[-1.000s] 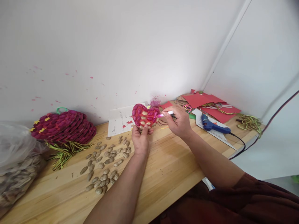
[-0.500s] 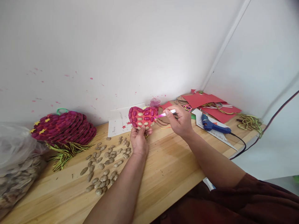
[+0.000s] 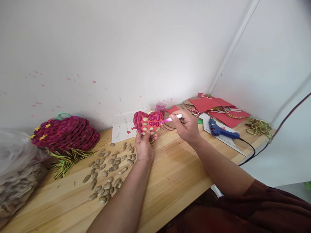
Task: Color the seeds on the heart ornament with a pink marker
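My left hand (image 3: 143, 147) grips the lower tip of a red heart (image 3: 148, 122) studded with peanut shells, some painted pink, some bare. It holds the heart upright above the wooden table (image 3: 170, 174). My right hand (image 3: 186, 127) pinches a small brush with a white handle (image 3: 175, 117), whose pink tip touches the heart's right edge. A small cup of pink paint (image 3: 161, 106) stands just behind the heart by the wall.
Several loose peanut shells (image 3: 109, 171) lie left of my left arm. A stack of finished dark-pink hearts (image 3: 65, 132) and a plastic bag of shells (image 3: 17, 174) sit at the far left. At the right are a blue glue gun (image 3: 220, 130), red paper (image 3: 216, 108) and cords.
The heart has sunk a little and tilted back toward the wall, and the brush followed it, staying at the right edge. Both arms shifted only slightly.
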`<state>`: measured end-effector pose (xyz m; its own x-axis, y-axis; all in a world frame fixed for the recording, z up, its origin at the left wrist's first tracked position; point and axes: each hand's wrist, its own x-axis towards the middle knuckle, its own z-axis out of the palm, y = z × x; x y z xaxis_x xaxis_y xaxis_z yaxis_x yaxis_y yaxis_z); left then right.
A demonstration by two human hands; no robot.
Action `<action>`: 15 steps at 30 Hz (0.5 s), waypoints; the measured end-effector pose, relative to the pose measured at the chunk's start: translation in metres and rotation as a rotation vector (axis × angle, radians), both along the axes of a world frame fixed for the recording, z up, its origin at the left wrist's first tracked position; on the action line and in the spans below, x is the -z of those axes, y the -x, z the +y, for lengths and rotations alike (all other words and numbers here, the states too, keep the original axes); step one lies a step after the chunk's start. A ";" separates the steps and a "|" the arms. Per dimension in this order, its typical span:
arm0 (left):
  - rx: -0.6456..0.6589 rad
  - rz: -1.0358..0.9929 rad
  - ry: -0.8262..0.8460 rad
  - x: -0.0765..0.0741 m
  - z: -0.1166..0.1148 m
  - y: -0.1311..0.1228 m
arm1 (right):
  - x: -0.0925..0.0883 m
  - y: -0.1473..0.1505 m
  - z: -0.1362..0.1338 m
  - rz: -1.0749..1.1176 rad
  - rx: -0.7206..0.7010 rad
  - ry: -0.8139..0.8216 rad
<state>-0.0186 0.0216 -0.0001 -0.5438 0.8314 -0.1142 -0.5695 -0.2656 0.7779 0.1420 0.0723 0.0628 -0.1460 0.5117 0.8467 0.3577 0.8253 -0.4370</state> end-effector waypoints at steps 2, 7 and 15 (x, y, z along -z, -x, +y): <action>-0.002 -0.001 -0.004 0.001 0.000 0.000 | 0.000 0.000 0.000 -0.010 -0.015 -0.004; 0.005 0.022 -0.011 0.003 0.001 0.000 | 0.000 0.000 0.000 -0.019 0.014 0.002; 0.002 -0.007 -0.008 0.000 -0.001 -0.001 | 0.000 0.001 0.000 -0.008 0.006 -0.026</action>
<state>-0.0180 0.0211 -0.0001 -0.5413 0.8334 -0.1114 -0.5755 -0.2706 0.7718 0.1414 0.0727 0.0630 -0.1502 0.4904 0.8585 0.3658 0.8343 -0.4125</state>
